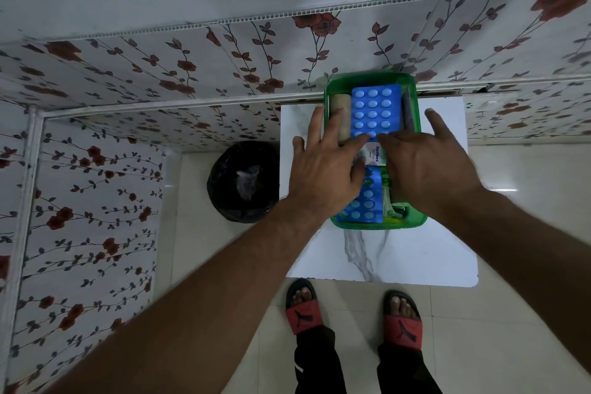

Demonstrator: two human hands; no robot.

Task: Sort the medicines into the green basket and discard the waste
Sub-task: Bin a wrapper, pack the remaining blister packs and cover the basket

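Observation:
A green basket [416, 99] stands on a small white marble-patterned table [415, 253]. Inside lie a blue blister strip of pills [375, 109], a second blue strip [367, 201] nearer me, a white box with blue lettering [376, 155], a beige roll [340, 102] and a dark tube [407, 112]. My left hand [326, 166] rests flat over the basket's left side, fingers spread, fingertips touching the far blister strip. My right hand [422, 163] lies spread over the right side, fingertips by the white box. Neither hand visibly grips anything.
A bin lined with a black bag [243, 182] stands on the floor left of the table, with crumpled clear wrapping inside. Floral wall panels close off the left and back. My feet in red and black slides stand at the table's near edge.

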